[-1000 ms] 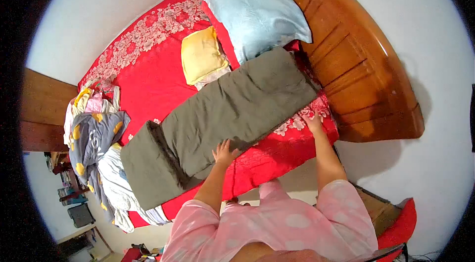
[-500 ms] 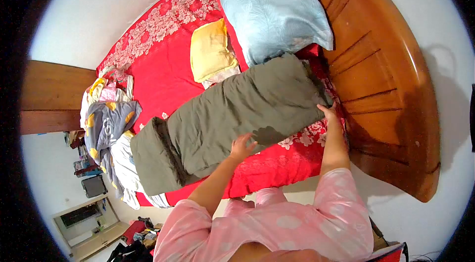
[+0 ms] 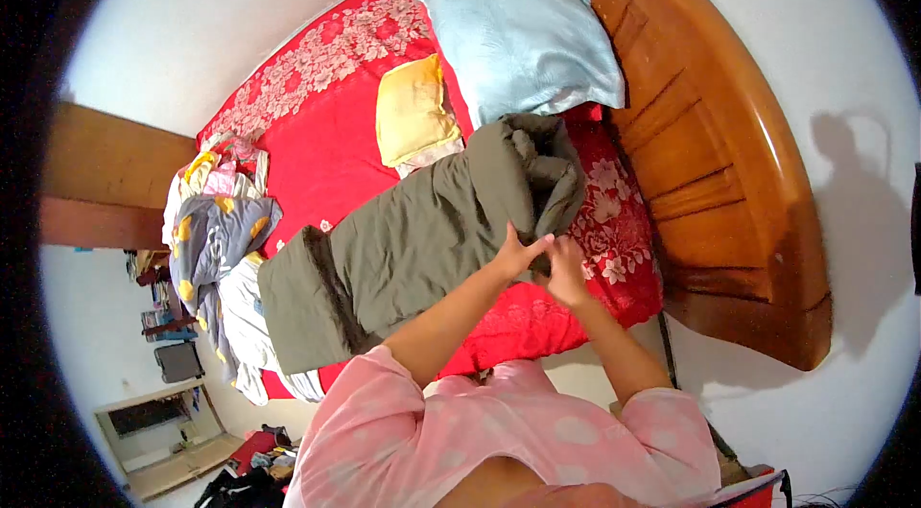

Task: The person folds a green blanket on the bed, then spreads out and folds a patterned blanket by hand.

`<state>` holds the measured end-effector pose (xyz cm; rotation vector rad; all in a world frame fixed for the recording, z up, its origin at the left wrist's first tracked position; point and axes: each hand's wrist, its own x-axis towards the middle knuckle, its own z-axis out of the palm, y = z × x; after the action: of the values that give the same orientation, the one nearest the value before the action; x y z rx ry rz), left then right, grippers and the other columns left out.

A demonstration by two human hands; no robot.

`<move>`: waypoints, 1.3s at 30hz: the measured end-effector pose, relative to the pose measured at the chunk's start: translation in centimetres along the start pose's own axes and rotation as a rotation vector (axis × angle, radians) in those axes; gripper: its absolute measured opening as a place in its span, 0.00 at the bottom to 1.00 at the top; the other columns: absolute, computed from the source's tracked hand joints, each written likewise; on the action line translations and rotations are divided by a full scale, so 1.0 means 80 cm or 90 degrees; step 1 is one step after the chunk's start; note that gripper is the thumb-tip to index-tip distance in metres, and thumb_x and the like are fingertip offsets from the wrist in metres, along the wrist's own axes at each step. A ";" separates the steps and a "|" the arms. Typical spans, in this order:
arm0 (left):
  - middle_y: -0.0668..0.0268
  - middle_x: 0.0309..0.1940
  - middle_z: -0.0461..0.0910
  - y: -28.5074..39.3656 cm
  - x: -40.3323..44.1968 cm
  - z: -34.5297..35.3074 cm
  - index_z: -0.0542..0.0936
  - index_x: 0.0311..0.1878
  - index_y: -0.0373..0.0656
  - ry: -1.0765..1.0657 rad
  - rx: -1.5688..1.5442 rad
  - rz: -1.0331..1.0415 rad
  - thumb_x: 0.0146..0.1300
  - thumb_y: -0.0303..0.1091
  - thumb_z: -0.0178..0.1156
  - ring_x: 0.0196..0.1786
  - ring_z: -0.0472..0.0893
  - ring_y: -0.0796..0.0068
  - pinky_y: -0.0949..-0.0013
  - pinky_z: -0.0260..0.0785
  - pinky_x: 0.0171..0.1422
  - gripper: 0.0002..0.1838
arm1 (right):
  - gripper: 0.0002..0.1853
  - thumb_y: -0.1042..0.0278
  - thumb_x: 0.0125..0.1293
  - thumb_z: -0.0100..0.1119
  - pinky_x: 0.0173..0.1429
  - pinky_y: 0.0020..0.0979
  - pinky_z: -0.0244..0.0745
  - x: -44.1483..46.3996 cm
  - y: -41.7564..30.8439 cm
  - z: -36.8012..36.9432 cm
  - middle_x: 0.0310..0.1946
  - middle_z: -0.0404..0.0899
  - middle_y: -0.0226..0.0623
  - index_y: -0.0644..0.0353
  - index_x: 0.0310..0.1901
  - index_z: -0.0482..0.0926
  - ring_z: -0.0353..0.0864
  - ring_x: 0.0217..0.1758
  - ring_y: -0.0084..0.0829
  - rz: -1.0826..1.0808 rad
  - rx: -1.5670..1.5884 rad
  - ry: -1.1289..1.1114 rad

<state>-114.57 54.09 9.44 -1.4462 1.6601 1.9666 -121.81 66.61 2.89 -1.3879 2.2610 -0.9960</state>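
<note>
A thick olive-green quilt [image 3: 413,239], folded into a long strip, lies across the bed. Its right end is folded back over itself in a bulky, crumpled roll; the left end also has a fold. My right hand [image 3: 566,273] is closed on the near edge of the folded-over right end, its fingertips partly hidden. Right beside it, my left hand [image 3: 518,254] rests against the quilt by the fold, thumb and forefinger apart. The two hands almost touch.
A red floral sheet [image 3: 317,134] covers the bed. Beyond the quilt are a small yellow pillow [image 3: 413,110] and a large light-blue pillow [image 3: 518,23]. A wooden headboard [image 3: 710,153] stands at the right. Rumpled clothes and a grey blanket [image 3: 216,239] lie at the left.
The quilt's right end has been turned over leftward onto itself, uncovering floral sheet near the headboard. My right hand moved left with it; my left hand moved right to meet it.
</note>
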 end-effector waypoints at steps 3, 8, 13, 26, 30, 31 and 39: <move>0.40 0.66 0.55 -0.082 0.040 -0.018 0.29 0.70 0.29 0.074 0.002 0.031 0.44 0.57 0.72 0.65 0.66 0.53 0.61 0.63 0.65 0.70 | 0.27 0.74 0.40 0.65 0.46 0.49 0.65 -0.023 -0.010 0.069 0.47 0.68 0.52 0.58 0.49 0.75 0.67 0.49 0.55 -0.147 0.004 -0.015; 0.45 0.53 0.71 -0.114 0.001 -0.073 0.40 0.68 0.33 0.174 -0.066 0.015 0.43 0.41 0.73 0.52 0.76 0.58 0.60 0.71 0.53 0.59 | 0.22 0.73 0.50 0.58 0.53 0.50 0.67 -0.032 -0.072 0.088 0.51 0.66 0.51 0.55 0.51 0.76 0.66 0.56 0.56 -0.269 0.030 -0.191; 0.50 0.45 0.77 -0.167 -0.013 -0.141 0.57 0.63 0.38 0.243 0.079 0.018 0.46 0.35 0.68 0.44 0.79 0.59 0.61 0.74 0.45 0.43 | 0.19 0.76 0.52 0.57 0.56 0.43 0.68 -0.042 -0.146 0.088 0.51 0.66 0.49 0.57 0.48 0.75 0.67 0.55 0.51 -0.237 0.072 -0.372; 0.52 0.51 0.77 -0.254 -0.179 -0.307 0.65 0.63 0.47 0.165 0.094 0.247 0.44 0.30 0.63 0.56 0.74 0.50 0.60 0.65 0.57 0.38 | 0.37 0.58 0.52 0.68 0.59 0.47 0.69 0.194 -0.342 0.085 0.59 0.67 0.46 0.52 0.64 0.63 0.70 0.59 0.50 -0.021 -0.266 -0.107; 0.48 0.55 0.74 -0.307 -0.202 -0.382 0.60 0.67 0.46 0.134 -0.024 0.325 0.44 0.27 0.63 0.57 0.72 0.48 0.60 0.64 0.59 0.42 | 0.23 0.59 0.53 0.61 0.53 0.45 0.72 0.245 -0.386 0.148 0.43 0.79 0.56 0.63 0.49 0.77 0.77 0.49 0.53 0.022 -0.124 -0.034; 0.47 0.56 0.72 -0.317 -0.214 -0.400 0.58 0.68 0.46 0.141 -0.109 0.282 0.44 0.28 0.63 0.58 0.71 0.48 0.60 0.64 0.61 0.44 | 0.23 0.59 0.53 0.61 0.53 0.44 0.71 0.257 -0.391 0.169 0.44 0.78 0.56 0.64 0.49 0.76 0.77 0.49 0.52 0.030 -0.072 -0.025; 0.46 0.64 0.63 -0.528 -0.148 -0.462 0.52 0.71 0.45 0.404 -0.092 0.032 0.51 0.40 0.64 0.65 0.65 0.49 0.57 0.60 0.67 0.46 | 0.38 0.47 0.61 0.60 0.68 0.40 0.60 0.202 -0.421 0.362 0.64 0.64 0.50 0.56 0.68 0.60 0.62 0.68 0.44 0.088 0.076 -0.599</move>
<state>-60.20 43.23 -5.30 -2.2801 1.8086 1.7862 -90.75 31.24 7.22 -1.2470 1.5247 -0.2945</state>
